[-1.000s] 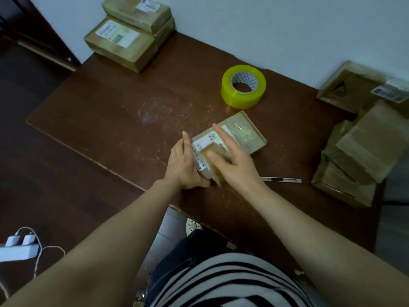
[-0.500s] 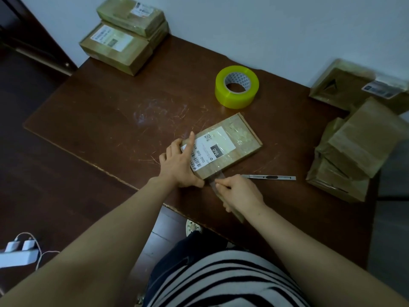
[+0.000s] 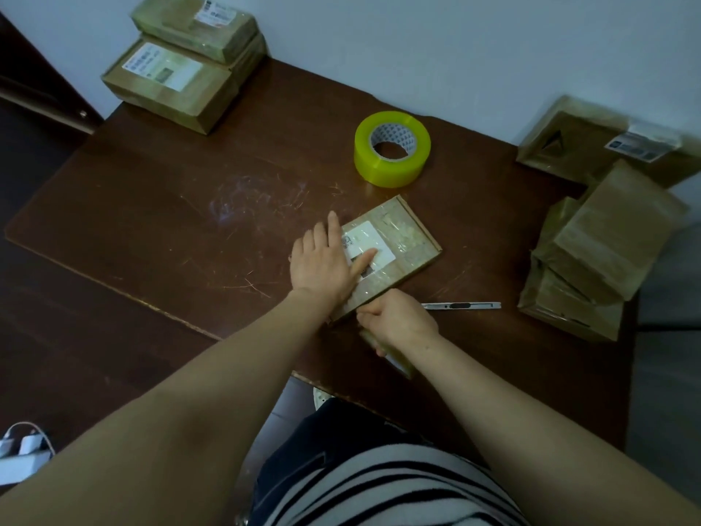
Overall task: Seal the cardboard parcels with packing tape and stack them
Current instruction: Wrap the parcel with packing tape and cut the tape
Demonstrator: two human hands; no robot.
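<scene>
A flat cardboard parcel (image 3: 407, 242) with a white label lies in the middle of the brown table (image 3: 170, 222). My left hand (image 3: 326, 260) lies flat on its left part, fingers straight, thumb across the label. At the parcel's near edge, my right hand (image 3: 398, 320) has its fingers curled and pinches a strip of clear tape (image 3: 398, 360) that hangs toward me from that edge. A yellow roll of packing tape (image 3: 392, 148) stands behind the parcel.
A metal box cutter (image 3: 461, 306) lies just right of my right hand. Taped parcels are stacked at the back left corner (image 3: 182, 66). A loose pile of parcels (image 3: 607, 252) fills the right side. A white power strip (image 3: 22, 455) lies on the floor at left.
My right hand left the parcel's top, went to its near edge and took hold of the tape strip. My left hand slid from the parcel's side onto its top.
</scene>
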